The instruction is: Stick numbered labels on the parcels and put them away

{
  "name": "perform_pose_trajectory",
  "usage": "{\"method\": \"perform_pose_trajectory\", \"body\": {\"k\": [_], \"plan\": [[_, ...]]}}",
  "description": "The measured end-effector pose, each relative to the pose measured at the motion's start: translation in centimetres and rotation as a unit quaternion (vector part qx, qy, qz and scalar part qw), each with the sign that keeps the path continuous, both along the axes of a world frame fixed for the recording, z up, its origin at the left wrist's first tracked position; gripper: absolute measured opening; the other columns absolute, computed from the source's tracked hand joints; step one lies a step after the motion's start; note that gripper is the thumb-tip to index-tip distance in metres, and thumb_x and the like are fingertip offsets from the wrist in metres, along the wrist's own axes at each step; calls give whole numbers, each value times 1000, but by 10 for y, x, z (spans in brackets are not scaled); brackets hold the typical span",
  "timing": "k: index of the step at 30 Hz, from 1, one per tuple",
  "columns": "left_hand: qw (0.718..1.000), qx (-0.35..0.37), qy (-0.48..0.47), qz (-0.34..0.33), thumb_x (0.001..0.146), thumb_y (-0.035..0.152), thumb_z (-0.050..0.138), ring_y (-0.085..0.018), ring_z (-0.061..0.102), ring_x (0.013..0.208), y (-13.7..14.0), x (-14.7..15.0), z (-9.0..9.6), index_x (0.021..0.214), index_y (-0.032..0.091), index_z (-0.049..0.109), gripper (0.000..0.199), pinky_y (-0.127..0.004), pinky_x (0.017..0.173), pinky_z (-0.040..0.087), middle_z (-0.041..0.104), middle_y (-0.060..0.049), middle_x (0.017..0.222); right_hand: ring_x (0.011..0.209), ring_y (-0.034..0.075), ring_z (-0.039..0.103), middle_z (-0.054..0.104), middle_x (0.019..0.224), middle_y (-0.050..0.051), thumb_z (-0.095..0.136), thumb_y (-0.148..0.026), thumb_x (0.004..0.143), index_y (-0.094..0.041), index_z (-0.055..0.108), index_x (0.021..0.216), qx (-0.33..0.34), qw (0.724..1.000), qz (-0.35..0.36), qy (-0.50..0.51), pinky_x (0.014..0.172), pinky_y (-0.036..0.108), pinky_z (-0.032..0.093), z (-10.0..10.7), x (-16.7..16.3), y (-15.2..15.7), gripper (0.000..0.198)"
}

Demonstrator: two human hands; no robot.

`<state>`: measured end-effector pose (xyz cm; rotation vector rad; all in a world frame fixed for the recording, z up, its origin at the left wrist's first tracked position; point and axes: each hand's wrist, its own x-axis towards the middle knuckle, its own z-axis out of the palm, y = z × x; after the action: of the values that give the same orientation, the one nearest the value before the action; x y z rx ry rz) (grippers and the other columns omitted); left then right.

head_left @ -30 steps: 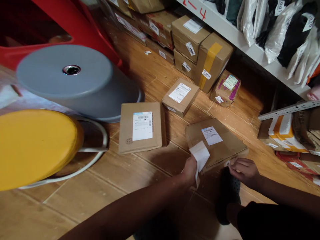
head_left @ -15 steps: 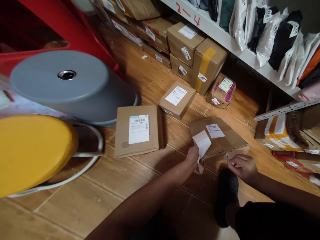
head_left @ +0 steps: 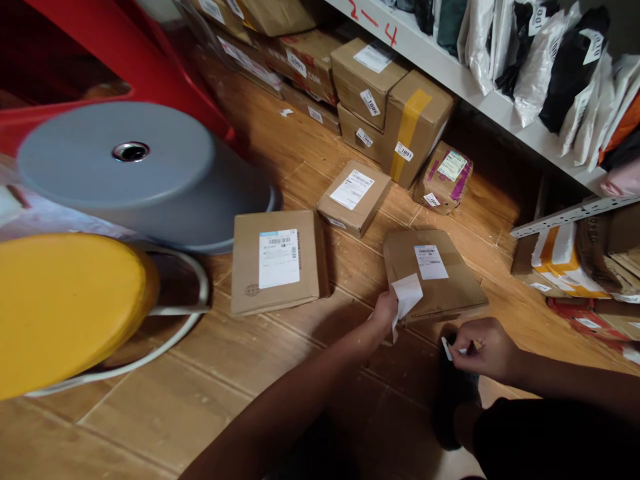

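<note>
My left hand (head_left: 383, 315) is closed on a folded white sheet of paper (head_left: 408, 295), held at the near left edge of a flat cardboard box (head_left: 457, 283). Whether that hand also touches the box is unclear. My right hand (head_left: 485, 350) pinches a small white sticker (head_left: 446, 349) between thumb and fingertips, over my dark shoe (head_left: 453, 387) and apart from the box. The box lies on the floor with a white shipping label (head_left: 431, 262) on top. Any print on the pinched sticker cannot be made out.
Left of the flat box lie a larger labelled carton (head_left: 250, 267) and a small carton (head_left: 340, 210). Numbered boxes (head_left: 415, 127) stand along the white shelf (head_left: 465, 83), which holds bagged parcels. A yellow stool (head_left: 65, 313) and a grey stool (head_left: 150, 180) are at left.
My right hand has drawn the small sticker back from the box's near edge, toward me. The flat box has turned slightly on the floor. My left hand still holds the paper.
</note>
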<state>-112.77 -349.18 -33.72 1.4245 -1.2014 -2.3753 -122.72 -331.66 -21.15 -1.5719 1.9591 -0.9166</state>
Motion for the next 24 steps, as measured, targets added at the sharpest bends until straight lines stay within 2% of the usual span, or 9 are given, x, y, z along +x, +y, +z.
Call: {"method": "perform_pose_trajectory", "body": {"k": [3,6,9,11,13,16,19,21,24], "plan": [[993,-72,-47,-75,88,45,54,-35,71,94,-10,3,-12,74,18,68,33,-40,83,55,76,-14,81,48,13,60,67,57,1,74,-47,87,-21,65,64,28,991,-90,-94,47,23,46,-9,1,-3,36],[969,-156,-113,-154,81,42,66,-41,67,101,-24,17,-17,57,23,57,32,-48,95,47,70,-14,70,52,16,63,70,64,3,78,-68,74,-21,66,72,19,955,-228,-189,49,26,51,-31,-11,0,49],[939,-230,-158,-202,74,36,73,-44,63,103,-36,34,-14,45,27,39,46,-53,103,38,59,-11,57,55,17,63,70,66,4,81,-75,64,-20,64,77,16,920,-325,-216,53,30,54,-55,-28,7,58],[913,-287,-134,-258,75,42,71,-38,64,91,-40,42,-7,44,27,36,49,-48,98,40,53,-7,54,59,18,65,70,69,5,83,-75,60,-21,64,78,26,913,-343,-220,56,31,56,-66,-36,12,60],[891,-331,-43,-307,79,52,62,-28,60,74,-39,43,3,47,26,43,45,-39,85,45,52,-4,55,62,19,66,71,71,4,86,-73,56,-21,62,77,37,910,-337,-241,60,33,57,-74,-39,13,61],[909,-330,93,-236,84,64,47,-21,52,59,-30,32,18,54,26,52,48,-32,66,43,54,-2,56,66,18,67,70,73,1,92,-67,50,-23,59,78,57,898,-313,-303,66,34,58,-79,-37,6,62],[933,-321,115,-114,84,70,41,-19,49,56,-17,17,29,54,26,52,55,-31,59,41,54,-1,54,78,19,71,72,94,2,94,-58,53,-25,60,94,60,883,-285,-369,75,35,61,-72,-31,-8,63],[920,-363,123,-76,87,67,42,-18,48,55,-10,13,33,54,25,52,54,-31,57,40,53,-1,54,87,20,73,70,111,4,91,-56,62,-29,57,112,60,863,-253,-433,77,36,62,-64,-26,-17,67],[855,-479,190,-59,92,57,50,-17,49,55,-6,15,35,58,24,55,48,-30,56,39,55,-1,56,86,19,74,63,132,6,89,-51,69,-34,47,130,57,837,-191,-510,74,36,64,-52,-16,-25,75]]}}
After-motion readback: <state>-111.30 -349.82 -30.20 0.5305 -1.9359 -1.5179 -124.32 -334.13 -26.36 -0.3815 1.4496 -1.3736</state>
